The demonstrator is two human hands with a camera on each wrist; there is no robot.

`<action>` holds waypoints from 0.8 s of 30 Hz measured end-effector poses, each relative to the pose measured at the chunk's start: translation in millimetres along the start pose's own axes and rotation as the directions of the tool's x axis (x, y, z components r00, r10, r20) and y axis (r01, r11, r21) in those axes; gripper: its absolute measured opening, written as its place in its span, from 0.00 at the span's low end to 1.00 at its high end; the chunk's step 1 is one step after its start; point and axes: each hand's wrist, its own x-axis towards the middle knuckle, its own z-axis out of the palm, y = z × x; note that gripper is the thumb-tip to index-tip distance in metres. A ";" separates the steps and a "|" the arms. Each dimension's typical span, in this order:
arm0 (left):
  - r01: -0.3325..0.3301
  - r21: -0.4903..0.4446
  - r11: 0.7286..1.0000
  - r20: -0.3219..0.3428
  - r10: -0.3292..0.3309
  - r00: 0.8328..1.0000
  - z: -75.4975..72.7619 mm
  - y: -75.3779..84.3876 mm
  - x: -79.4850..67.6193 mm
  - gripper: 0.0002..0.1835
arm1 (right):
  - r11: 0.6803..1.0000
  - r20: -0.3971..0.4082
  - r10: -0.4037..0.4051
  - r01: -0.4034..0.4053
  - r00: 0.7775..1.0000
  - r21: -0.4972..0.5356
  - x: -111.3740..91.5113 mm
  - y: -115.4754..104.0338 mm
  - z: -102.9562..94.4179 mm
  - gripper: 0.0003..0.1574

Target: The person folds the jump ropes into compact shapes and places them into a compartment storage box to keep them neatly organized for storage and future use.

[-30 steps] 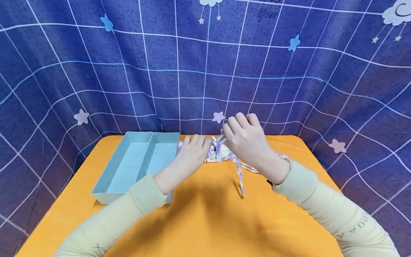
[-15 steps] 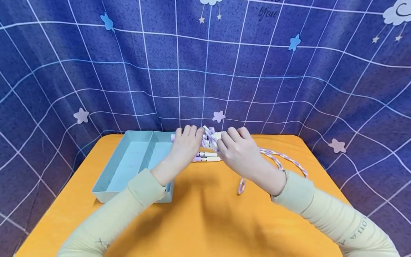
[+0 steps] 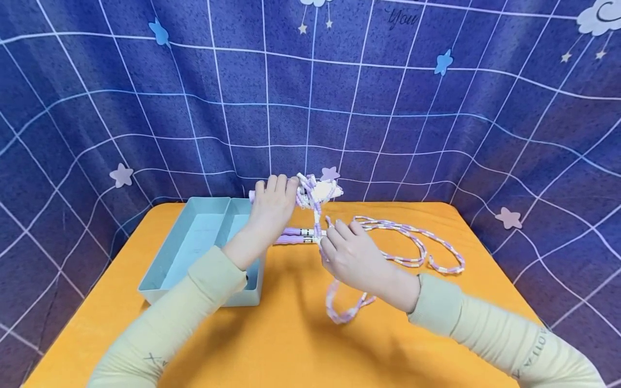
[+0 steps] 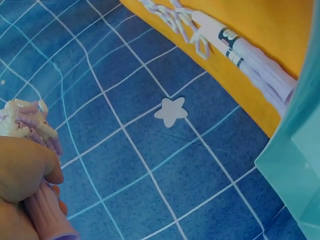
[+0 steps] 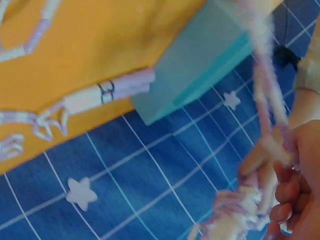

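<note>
In the head view my left hand grips a purple-and-white jump rope by its handles, raised above the table's far side. Beaded rope is wound in a bunch around the handles beside that hand. The left wrist view shows a purple handle end sticking out below the curled fingers. My right hand, lower and to the right, pinches a length of the beaded rope, also seen as a blurred strand in the right wrist view. A loose loop hangs under it.
Another pair of jump rope handles lies on the orange table, partly behind my left hand. Beaded rope trails across the right side. At left stands a light blue two-compartment box. A blue grid-patterned curtain surrounds the table.
My left hand has risen and shifted left with the handles. The right hand went from above, beside the bunch, down toward me, drawing the rope. The handles on the table have come into view.
</note>
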 end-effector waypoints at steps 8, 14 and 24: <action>-0.028 -0.001 1.000 0.002 0.028 1.000 -4.4 -0.6 4.2 0.13 | 0.988 0.104 0.069 -0.082 0.992 0.133 -15.2 -5.1 11.1 0.15; -0.048 -0.015 0.999 0.006 0.048 0.999 -13.3 2.6 7.8 0.13 | 0.970 0.168 0.172 -0.197 0.971 0.143 -23.1 -4.0 21.2 0.16; -0.040 -0.039 0.998 -0.034 0.038 0.999 -27.1 3.9 14.1 0.13 | 0.914 0.279 0.256 -0.325 0.926 0.243 -34.2 -11.3 35.6 0.17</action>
